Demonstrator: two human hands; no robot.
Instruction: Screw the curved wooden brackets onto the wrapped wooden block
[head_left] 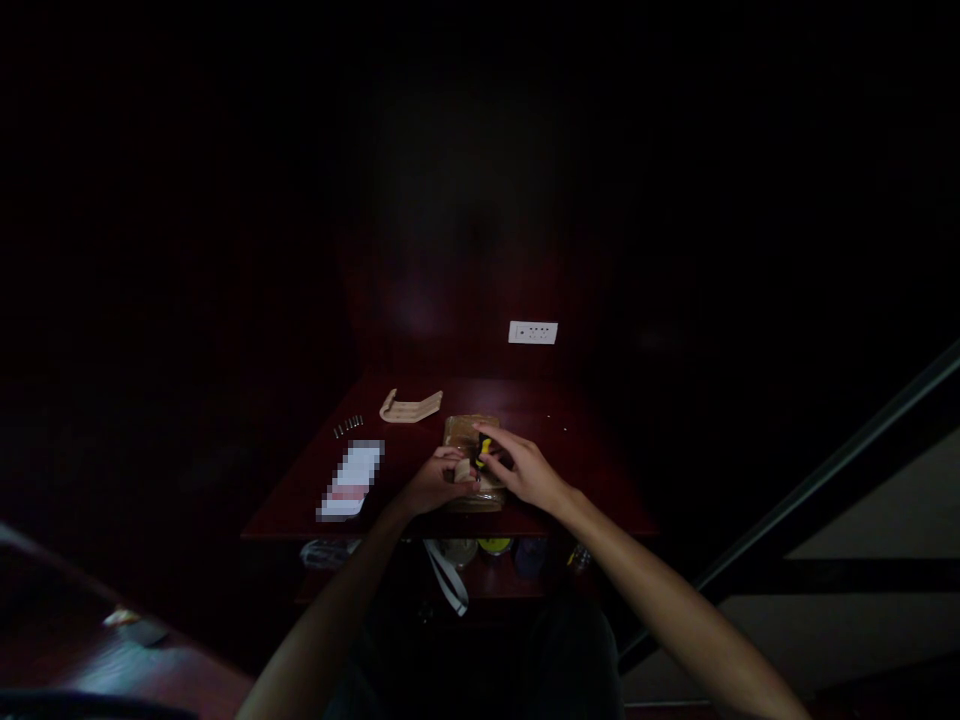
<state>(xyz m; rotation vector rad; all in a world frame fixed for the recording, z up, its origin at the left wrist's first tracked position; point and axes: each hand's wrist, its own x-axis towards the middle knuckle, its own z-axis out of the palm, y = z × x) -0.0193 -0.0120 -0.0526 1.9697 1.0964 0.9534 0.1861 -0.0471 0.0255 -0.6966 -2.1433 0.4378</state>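
My left hand [435, 482] is closed on a small pale wooden piece [463, 470], steadying it over a brown, shiny-wrapped block [461, 430]. In my right hand [529, 472], pinched between thumb and fingers, is a yellow-and-black handle that looks like a short screwdriver [484, 452]. It stands roughly upright just right of the wooden piece; its tip is hidden, so I cannot tell whether it touches a screw. Further back on the left lies a bent slatted wooden part [411, 408]. Several screws [348, 427] are lined up left of that part.
The dark red tabletop [585, 490] carries a blurred-out white sheet or screen [351, 480] on the left. A white socket panel [533, 332] is on the back wall. Beneath the top, a shelf holds jars and a hanging pale strap [448, 580]. Two tiny bits lie at the right.
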